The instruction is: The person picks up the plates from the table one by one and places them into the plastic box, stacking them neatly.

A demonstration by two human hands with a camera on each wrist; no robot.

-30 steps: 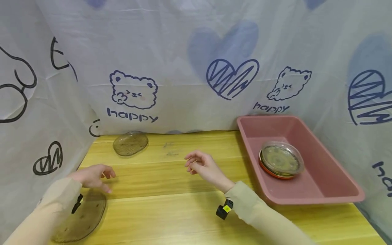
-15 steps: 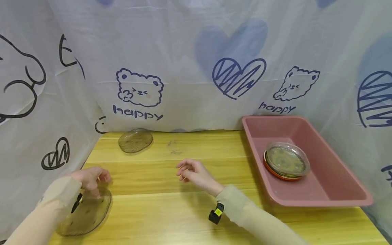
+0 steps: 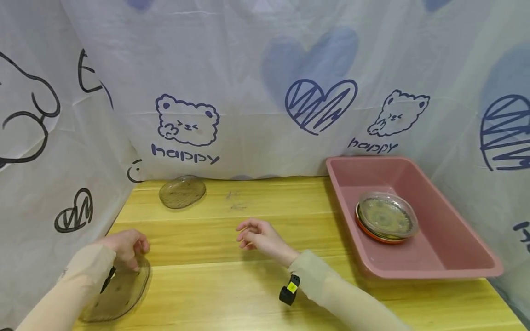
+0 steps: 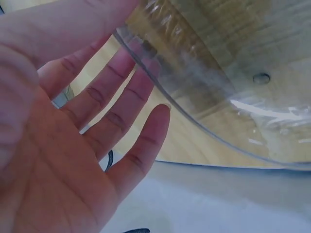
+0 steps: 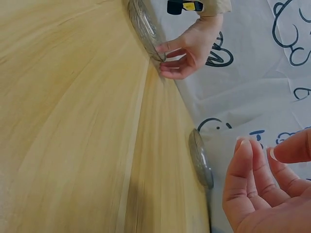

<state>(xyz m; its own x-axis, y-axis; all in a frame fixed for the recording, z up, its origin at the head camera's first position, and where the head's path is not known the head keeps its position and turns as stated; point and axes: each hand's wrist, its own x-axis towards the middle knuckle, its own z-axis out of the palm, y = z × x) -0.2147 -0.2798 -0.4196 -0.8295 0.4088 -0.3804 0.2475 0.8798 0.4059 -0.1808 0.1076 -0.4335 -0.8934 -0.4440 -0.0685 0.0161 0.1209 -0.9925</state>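
At the front left, a clear, smoky-tinted glass plate [image 3: 118, 294] with small feet lies partly beneath my left forearm. My left hand [image 3: 126, 243] pinches its far edge, with the thumb above and fingertips seen through the glass [image 4: 214, 82] in the left wrist view. My right hand [image 3: 265, 239] hovers over the middle of the table with loosely bent fingers, holding nothing. A smaller clear plate [image 3: 182, 192] of similar tint lies near the back left of the table.
A pink plastic tub [image 3: 430, 274] stands on the right side of the wooden table [image 3: 207, 294]. Inside it sits a stack of round dishes, a clear one [image 3: 388, 217] on top and an orange-red rim below. White printed cloth [image 3: 248, 115] encloses the back and sides.
My left hand has lowered onto the front-left plate and its thumb and fingers have closed on the edge. My right hand has drifted slightly left and toward me.
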